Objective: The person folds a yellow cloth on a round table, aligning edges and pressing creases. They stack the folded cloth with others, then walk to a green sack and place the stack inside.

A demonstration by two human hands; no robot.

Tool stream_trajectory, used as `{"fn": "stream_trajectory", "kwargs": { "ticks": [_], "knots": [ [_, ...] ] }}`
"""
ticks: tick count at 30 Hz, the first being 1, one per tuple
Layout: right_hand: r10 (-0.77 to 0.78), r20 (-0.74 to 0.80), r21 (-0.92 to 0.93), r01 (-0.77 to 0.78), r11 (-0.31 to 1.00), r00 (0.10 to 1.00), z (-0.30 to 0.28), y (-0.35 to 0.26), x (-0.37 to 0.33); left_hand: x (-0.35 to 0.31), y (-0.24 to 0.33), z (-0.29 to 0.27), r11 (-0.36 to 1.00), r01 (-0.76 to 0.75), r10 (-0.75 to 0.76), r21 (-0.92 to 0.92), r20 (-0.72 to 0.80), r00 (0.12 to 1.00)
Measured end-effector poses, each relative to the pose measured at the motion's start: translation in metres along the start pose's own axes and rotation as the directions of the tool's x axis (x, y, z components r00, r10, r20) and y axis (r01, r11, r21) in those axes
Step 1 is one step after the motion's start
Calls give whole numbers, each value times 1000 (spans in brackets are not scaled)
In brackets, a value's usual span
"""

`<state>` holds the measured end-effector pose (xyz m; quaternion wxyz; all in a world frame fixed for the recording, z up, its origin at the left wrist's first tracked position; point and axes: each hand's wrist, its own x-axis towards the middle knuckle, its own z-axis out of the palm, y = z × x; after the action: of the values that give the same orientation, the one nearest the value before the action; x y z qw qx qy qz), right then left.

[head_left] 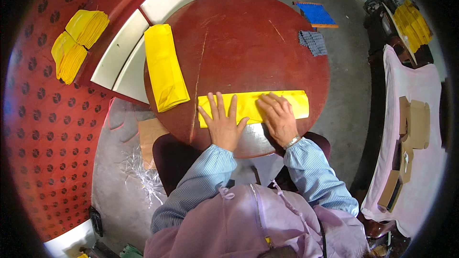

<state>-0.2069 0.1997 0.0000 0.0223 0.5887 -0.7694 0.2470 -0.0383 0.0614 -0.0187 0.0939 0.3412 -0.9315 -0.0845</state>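
Closest of all is the lilac garment (210, 224) on my chest. Far left, folded yellow bundles (87, 27) sit on a red patterned cover (45, 162). Next, a yellow stack (165, 67) lies lengthwise at the left of the round red table (244, 33). Before me, a folded yellow piece (252, 109) lies crosswise near the table's close edge. On its left end I rest my left hand (224, 126), flat, fingers spread, grasping nothing; right of centre, my right hand (281, 123) lies across it, fingers nearer together, lightly bent, unclenched. Farther right are a grey cloth (312, 43) and opened cardboard boxes (419, 125).
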Motion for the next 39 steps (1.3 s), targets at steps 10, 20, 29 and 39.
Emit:
{"fn": "stream_trajectory", "kwargs": {
  "ticks": [10,20,29,39],
  "knots": [
    [-72,88,183,55,982,994,2,-7,19,-11,-44,-36,907,-242,228,-345,-80,970],
    [-53,117,253,22,967,992,1,-6,12,-21,-68,-47,906,-245,278,-345,49,959],
    [-46,71,191,32,981,996,-5,-11,5,-21,-83,-55,899,-317,368,-301,129,921],
    [-46,60,165,35,986,997,-3,-21,2,-28,-71,-58,919,-281,319,-275,103,942]
  ]
}}
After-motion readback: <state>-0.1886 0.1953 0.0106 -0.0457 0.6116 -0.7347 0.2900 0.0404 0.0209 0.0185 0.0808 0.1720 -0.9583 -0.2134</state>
